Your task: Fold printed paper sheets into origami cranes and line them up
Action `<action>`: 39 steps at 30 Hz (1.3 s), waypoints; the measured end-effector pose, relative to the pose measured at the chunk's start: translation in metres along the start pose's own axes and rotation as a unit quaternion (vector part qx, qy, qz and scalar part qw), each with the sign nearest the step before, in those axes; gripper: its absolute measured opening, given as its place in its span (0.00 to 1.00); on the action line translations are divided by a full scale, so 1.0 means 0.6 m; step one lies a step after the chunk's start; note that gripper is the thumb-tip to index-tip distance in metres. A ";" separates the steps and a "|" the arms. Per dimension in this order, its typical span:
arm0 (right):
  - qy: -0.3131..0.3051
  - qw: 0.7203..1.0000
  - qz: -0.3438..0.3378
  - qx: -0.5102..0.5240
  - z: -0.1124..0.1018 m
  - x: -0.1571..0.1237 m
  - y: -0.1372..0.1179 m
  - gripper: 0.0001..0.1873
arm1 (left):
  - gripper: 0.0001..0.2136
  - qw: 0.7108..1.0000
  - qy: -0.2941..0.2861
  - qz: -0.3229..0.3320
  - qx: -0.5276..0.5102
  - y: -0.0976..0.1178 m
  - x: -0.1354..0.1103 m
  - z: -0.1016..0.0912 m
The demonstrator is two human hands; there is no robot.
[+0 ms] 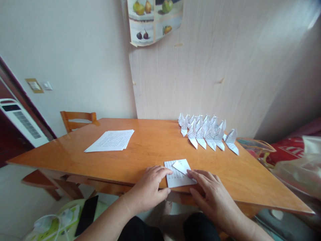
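Observation:
A small squarish sheet of folded paper [178, 180] with writing on it lies at the table's front edge, between my two hands. A narrow blank flap [181, 167] is turned over its upper right part. The fingertips of my left hand [152, 184] rest on the sheet's left edge, fingers stretched out and thumb apart near its lower corner. With its fingertips, my right hand [210, 190] touches the flap and the sheet's right side; its thumb is spread below, by the table edge. Neither hand wraps around the paper.
Folded paper figures [210, 134] with pointed tips stand in rows at the table's back right. A stack of written sheets [110, 140] lies on the left of the wooden table [150, 140]. A chair [77, 118] stands behind the left end; bags [288, 150] crowd the right side.

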State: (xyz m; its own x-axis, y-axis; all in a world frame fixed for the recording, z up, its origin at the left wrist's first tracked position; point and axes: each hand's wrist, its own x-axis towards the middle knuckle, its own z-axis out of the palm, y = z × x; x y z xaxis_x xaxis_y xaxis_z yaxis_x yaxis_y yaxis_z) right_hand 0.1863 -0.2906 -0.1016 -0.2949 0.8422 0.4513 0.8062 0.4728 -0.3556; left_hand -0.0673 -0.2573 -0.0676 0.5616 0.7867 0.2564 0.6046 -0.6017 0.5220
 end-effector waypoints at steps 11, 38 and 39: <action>0.007 1.000 0.015 0.008 0.004 0.000 0.002 0.24 | 0.16 1.000 0.004 0.002 -0.017 0.000 0.011 -0.006; 0.012 0.999 0.028 0.013 0.003 0.003 -0.003 0.20 | 0.09 0.991 0.045 0.115 0.053 -0.020 0.024 0.007; 0.014 0.999 0.027 0.012 0.004 0.003 -0.003 0.19 | 0.09 0.990 0.049 0.117 0.063 -0.020 0.026 0.011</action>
State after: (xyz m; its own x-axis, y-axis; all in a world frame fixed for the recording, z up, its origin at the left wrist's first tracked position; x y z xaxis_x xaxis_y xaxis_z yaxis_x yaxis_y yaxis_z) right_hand 0.1830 -0.2895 -0.1020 -0.2368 0.8595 0.4530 0.8077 0.4332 -0.3999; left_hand -0.0622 -0.2390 -0.0749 0.6404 0.6296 0.4399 0.5338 -0.7766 0.3346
